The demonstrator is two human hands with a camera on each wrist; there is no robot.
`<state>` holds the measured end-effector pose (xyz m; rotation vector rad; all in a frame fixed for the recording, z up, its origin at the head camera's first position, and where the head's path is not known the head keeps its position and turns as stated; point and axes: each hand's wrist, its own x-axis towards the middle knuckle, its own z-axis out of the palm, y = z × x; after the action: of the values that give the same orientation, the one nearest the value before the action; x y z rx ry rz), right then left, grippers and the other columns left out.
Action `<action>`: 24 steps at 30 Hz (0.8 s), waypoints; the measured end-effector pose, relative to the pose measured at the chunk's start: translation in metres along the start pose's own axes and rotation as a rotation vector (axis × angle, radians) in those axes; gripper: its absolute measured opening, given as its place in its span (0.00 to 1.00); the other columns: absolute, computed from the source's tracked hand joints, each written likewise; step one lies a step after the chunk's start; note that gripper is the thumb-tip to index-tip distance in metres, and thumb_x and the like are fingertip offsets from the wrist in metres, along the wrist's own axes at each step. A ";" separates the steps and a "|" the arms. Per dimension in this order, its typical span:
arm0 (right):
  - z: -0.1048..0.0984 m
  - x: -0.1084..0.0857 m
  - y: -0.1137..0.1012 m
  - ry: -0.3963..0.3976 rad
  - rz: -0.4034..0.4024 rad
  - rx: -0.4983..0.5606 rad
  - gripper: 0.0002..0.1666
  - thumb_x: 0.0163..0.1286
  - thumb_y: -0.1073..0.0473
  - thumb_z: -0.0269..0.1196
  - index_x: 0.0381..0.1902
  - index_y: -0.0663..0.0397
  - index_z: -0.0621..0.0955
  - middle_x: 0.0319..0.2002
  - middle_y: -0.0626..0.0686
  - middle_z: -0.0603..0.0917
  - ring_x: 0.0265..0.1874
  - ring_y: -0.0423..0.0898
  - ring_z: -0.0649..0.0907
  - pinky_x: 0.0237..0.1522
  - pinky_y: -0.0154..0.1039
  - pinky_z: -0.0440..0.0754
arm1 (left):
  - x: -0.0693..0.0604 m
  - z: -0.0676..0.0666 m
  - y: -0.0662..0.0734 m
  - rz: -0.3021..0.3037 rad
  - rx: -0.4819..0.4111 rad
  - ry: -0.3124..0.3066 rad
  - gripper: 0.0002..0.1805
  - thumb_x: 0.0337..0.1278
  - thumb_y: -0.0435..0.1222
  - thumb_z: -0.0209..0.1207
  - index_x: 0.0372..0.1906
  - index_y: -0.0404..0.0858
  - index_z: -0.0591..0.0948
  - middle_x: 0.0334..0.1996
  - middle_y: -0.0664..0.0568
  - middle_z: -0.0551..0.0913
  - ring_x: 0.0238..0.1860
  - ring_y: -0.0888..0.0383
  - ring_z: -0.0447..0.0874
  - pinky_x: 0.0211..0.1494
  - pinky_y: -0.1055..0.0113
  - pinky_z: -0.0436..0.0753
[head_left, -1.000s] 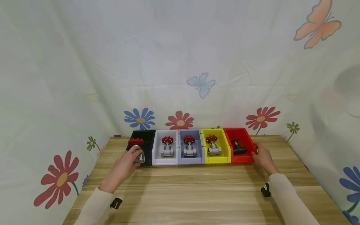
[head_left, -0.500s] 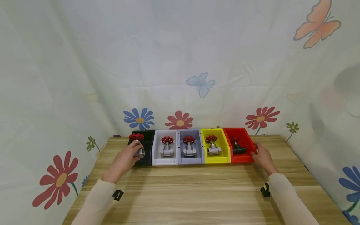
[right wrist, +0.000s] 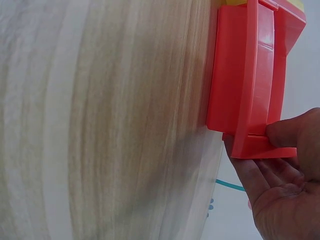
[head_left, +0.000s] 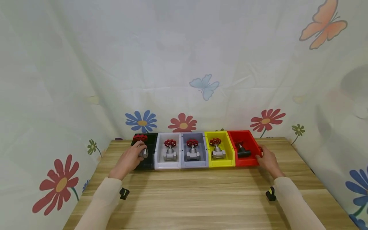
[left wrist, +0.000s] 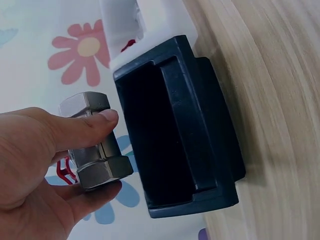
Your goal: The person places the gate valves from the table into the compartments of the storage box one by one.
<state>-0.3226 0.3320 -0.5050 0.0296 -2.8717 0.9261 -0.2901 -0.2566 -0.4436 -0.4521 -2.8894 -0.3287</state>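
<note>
A metal gate valve (left wrist: 95, 145) with a red handwheel (head_left: 140, 138) is gripped by its body in my left hand (head_left: 131, 157), above the black bin (head_left: 152, 163) at the row's left end. In the left wrist view the thumb lies across the valve body, and the black bin's inside (left wrist: 155, 135) is dark. My right hand (head_left: 268, 160) pinches the side wall of the red bin (head_left: 251, 143) at the right end. The right wrist view shows the thumb on the red bin's rim (right wrist: 261, 90) and the fingers under its outer side.
Similar valves stand in the white bin (head_left: 159, 164), the grey bin (head_left: 195, 164) and the yellow bin (head_left: 222, 163). A black-bodied valve (head_left: 243, 152) with a red handle lies in the red bin. The wooden table (head_left: 195, 198) meets a flowered curtain (head_left: 161, 64) behind.
My left hand has first raised the valve a little, then shifted it slightly to the right over the black bin. The right hand stays on the red bin.
</note>
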 end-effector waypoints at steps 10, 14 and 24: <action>0.000 0.000 -0.001 0.005 -0.006 -0.005 0.33 0.67 0.66 0.57 0.68 0.74 0.63 0.57 0.77 0.74 0.48 0.68 0.78 0.53 0.63 0.78 | 0.013 0.014 -0.010 0.022 -0.031 0.026 0.27 0.45 0.26 0.71 0.56 0.32 0.80 0.58 0.43 0.76 0.51 0.43 0.82 0.55 0.48 0.81; -0.001 -0.001 -0.001 0.003 0.001 0.000 0.33 0.67 0.66 0.57 0.68 0.73 0.62 0.57 0.77 0.74 0.48 0.68 0.79 0.52 0.62 0.78 | 0.017 0.018 -0.012 0.019 -0.031 0.013 0.27 0.45 0.26 0.71 0.56 0.31 0.80 0.57 0.42 0.76 0.51 0.44 0.82 0.56 0.48 0.81; 0.001 0.000 0.000 0.006 -0.002 -0.010 0.33 0.67 0.67 0.57 0.67 0.74 0.63 0.57 0.77 0.75 0.48 0.68 0.79 0.52 0.62 0.78 | 0.025 0.029 -0.019 0.022 -0.027 -0.014 0.26 0.44 0.25 0.71 0.54 0.31 0.81 0.56 0.42 0.78 0.52 0.44 0.82 0.56 0.47 0.80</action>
<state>-0.3228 0.3312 -0.5053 0.0286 -2.8698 0.9103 -0.3242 -0.2597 -0.4695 -0.4919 -2.8949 -0.3632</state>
